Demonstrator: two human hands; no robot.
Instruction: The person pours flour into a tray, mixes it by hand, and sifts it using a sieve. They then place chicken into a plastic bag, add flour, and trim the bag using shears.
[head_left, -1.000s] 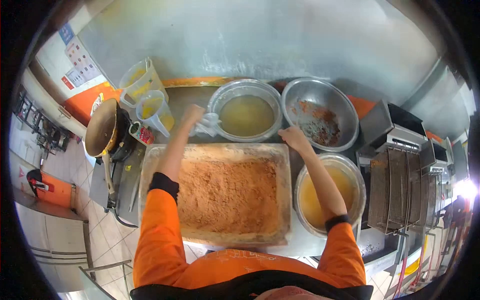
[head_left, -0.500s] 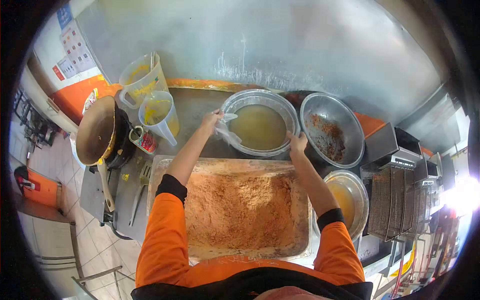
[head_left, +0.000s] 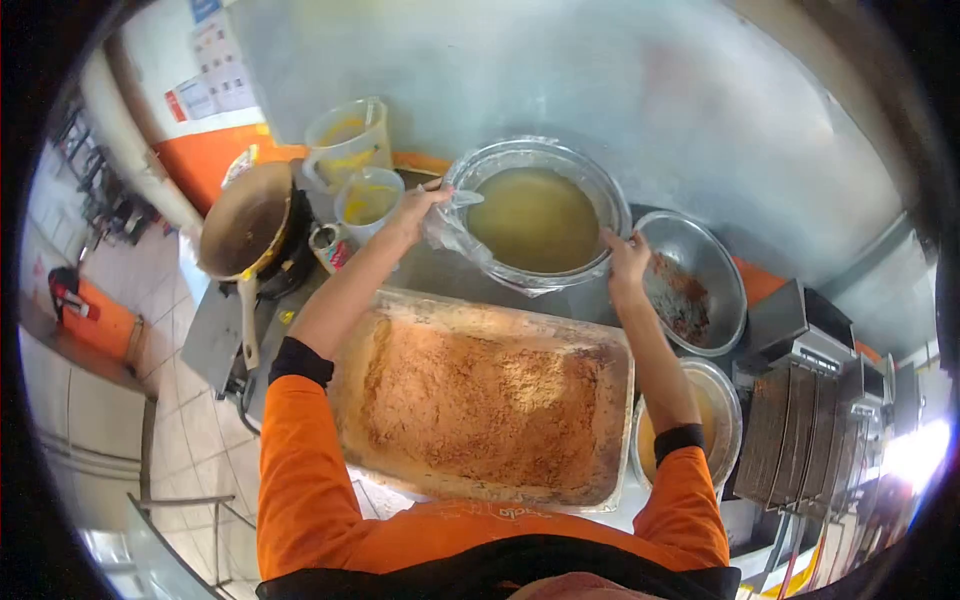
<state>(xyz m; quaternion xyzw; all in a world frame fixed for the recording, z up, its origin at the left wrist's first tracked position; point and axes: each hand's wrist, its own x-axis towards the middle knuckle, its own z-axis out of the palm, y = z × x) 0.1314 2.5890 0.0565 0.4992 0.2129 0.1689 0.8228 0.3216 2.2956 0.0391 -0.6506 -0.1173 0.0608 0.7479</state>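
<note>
The round metal bowl point(head_left: 608, 190) contains murky yellow-green liquid point(head_left: 535, 222); left hand point(head_left: 424, 207) pinches plastic film point(head_left: 447, 234) at its left rim, right hand point(head_left: 627, 256) its right rim.

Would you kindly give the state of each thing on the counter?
Large basin, part-filled with cloudy liquid, gripped by the right hand.
Clear plastic, bunched in the left hand.
Steel bowl, reddish residue inside.
Lower-right bowl, holding yellowish liquid.
Tray, holding uneven orange-brown powder.
Tall jug, smeared yellow.
Short jug, smeared yellow.
Frying pan, tilted, yellow-smeared rim.
Can, contents unclear.
</note>
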